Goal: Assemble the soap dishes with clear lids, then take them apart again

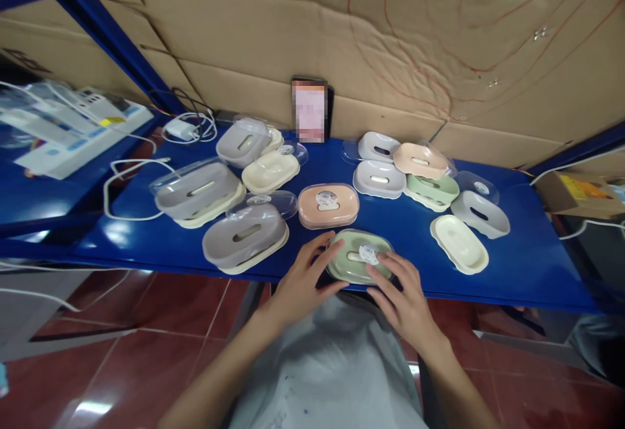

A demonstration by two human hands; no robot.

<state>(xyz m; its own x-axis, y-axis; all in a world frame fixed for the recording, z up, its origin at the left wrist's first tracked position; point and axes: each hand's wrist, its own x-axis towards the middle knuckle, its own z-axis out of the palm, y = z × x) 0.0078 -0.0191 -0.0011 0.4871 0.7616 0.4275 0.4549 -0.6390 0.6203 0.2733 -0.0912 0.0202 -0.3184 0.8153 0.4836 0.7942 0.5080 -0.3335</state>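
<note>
A green soap box with a clear lid and a round white sticker (355, 258) lies at the near edge of the blue shelf (527, 266). My left hand (303, 284) grips its left side, fingers spread over the rim. My right hand (405, 295) presses its right side, fingertips on the lid near the sticker. Just beyond it sits a closed peach soap box (328, 205).
Several grey, cream, peach and green soap boxes and loose clear lids are spread left (244, 239) and right (459, 243). A phone (309, 109) leans on the cardboard wall. White cables and a charger (181, 129) lie far left; a cardboard box (579, 194) sits right.
</note>
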